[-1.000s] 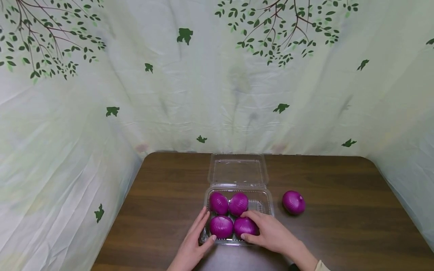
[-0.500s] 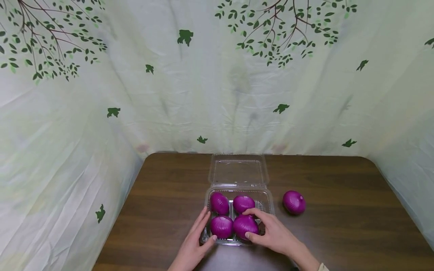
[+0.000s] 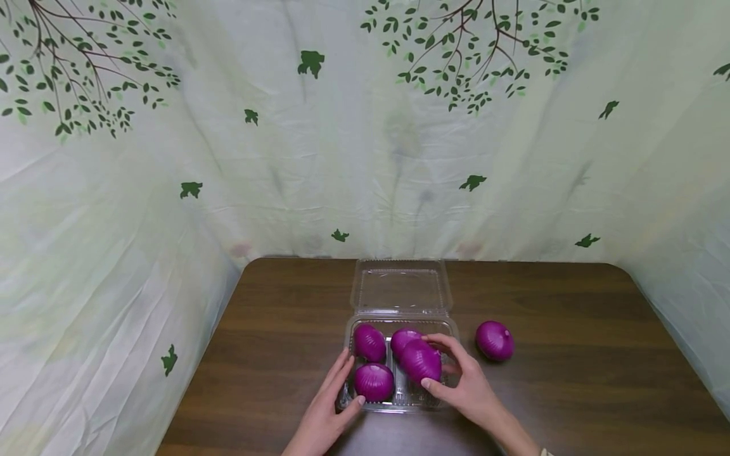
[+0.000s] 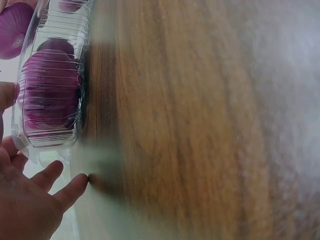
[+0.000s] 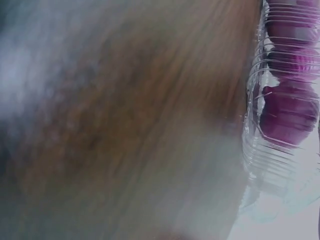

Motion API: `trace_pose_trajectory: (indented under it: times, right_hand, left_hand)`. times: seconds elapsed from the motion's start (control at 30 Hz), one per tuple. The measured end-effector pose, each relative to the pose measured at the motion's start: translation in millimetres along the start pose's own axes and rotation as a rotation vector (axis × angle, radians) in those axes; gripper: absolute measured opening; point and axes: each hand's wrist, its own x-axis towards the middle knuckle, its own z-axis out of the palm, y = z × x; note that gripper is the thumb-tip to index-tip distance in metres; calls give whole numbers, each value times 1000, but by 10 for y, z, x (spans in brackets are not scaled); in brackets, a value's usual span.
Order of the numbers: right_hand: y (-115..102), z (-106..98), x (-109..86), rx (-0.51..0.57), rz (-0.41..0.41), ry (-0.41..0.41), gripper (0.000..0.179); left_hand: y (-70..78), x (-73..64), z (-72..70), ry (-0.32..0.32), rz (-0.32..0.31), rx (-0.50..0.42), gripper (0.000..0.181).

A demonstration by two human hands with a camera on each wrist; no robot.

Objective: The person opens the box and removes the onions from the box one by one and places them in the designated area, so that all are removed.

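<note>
A clear plastic clamshell container (image 3: 410, 398) lies on the table with its lid (image 3: 400, 288) folded back. My right hand (image 3: 470, 383) pinches a red onion (image 3: 421, 361) between thumb and fingers, raised over the container's right side and partly covering another red onion (image 3: 403, 339) behind it. Two more red onions (image 3: 373, 382) sit in the left half. At the left front corner, my left hand (image 3: 325, 399) touches the container with fingers straight and spread; in the left wrist view, its thumb is at the rim and other fingers (image 4: 71, 192) stretch past the corner.
Right of the container, one more red onion (image 3: 494, 341) rests on the dark wooden table (image 3: 570, 380). Behind and at both sides hangs a pale curtain (image 3: 371, 158) with printed leaves and branches.
My right hand has lifted the front right onion up and slightly back, baring the container floor beneath it. The back right onion has shifted and turned. My left hand has stayed in place.
</note>
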Motion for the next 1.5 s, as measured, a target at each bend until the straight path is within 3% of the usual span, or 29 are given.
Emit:
trace_pose_trajectory:
  times: [0.13,0.33,0.6,1.17,1.5]
  right_hand:
    - [-82,-31,9,42,32,32,69]
    - [50,-74,-63,120,50,83,70]
    - [33,-148,-137,202,98,108,65]
    - [-81,-346,-364,100,195,166,63]
    - [-119,-456,-443,69,223,271,65]
  left_hand:
    - [7,7,2,0,0,-7,71]
    - [-5,10,6,3,3,-4,71]
    - [0,17,4,-7,-14,-7,70]
    - [10,5,22,31,29,43,68]
    - [-10,7,25,40,39,46,68]
